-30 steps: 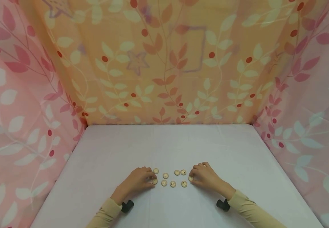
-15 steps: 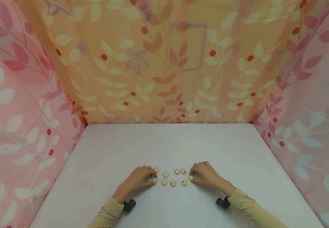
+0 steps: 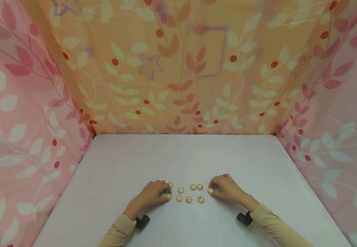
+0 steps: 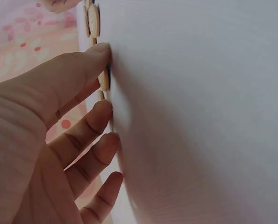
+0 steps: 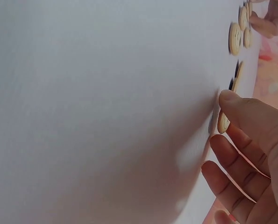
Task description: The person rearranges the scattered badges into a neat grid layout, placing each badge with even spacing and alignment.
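Note:
Small round wooden discs with dark printed marks lie on the white table in two loose rows in the head view. My left hand [image 3: 152, 192] holds the leftmost near disc [image 3: 169, 196] between thumb and index finger; the left wrist view shows that same disc [image 4: 104, 81] at the thumb tip, the other fingers spread beside it. At the right end, my right hand [image 3: 228, 189] pinches another disc [image 3: 210, 190] by its edge. The right wrist view has this disc [image 5: 224, 122] under the thumb, close over the table, partly hidden by the fingers.
Between the hands lie several more discs, among them a near disc [image 3: 188, 199] and a far disc [image 3: 193, 187]. One disc [image 3: 170, 185] sits just beyond the left fingertips. Patterned curtains [image 3: 178, 68] close in the white table [image 3: 178, 154] at the back and sides.
My right hand has shifted slightly right and away with its disc, widening the gap to the others. The left hand stays at its disc. The head view has shifted a little.

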Demonstrator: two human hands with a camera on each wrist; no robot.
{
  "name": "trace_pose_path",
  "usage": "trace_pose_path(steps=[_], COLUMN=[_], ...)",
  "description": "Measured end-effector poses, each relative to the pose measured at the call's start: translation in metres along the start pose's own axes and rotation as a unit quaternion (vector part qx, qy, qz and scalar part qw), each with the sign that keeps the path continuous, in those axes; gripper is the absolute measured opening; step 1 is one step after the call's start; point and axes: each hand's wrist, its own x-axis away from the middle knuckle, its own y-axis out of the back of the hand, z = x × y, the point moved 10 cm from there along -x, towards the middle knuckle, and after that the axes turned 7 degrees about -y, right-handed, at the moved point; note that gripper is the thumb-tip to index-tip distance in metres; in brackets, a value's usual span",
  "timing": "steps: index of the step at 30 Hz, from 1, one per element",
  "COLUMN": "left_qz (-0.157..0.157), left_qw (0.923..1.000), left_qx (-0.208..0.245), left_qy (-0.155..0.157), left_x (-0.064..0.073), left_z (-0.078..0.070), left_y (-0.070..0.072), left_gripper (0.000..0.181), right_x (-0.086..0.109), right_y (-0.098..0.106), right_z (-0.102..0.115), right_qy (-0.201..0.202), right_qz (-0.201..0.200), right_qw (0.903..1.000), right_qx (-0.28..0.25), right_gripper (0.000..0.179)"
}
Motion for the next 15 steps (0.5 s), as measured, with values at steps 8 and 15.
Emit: trace_pose_path(steps=[8, 15], left_qz=[0.012, 0.002], left_qw=[0.9999, 0.9999], left_qx=[0.001, 0.002], left_qy=[0.002, -0.011], left_x=[0.0, -0.002], left_z=[0.002, -0.002], left_y=[-0.002, 0.002], left_gripper=[0.018, 0.016], right_x=[-0.002, -0.005], right_y=[0.007, 0.018], right_z=[-0.021, -0.042], right_qy=[-0.028, -0.057], right_qz=[-0.007, -0.026], right_qw=[0.9996, 0.998], right_qx=[0.004, -0.004], right_gripper=[0.022, 0.016])
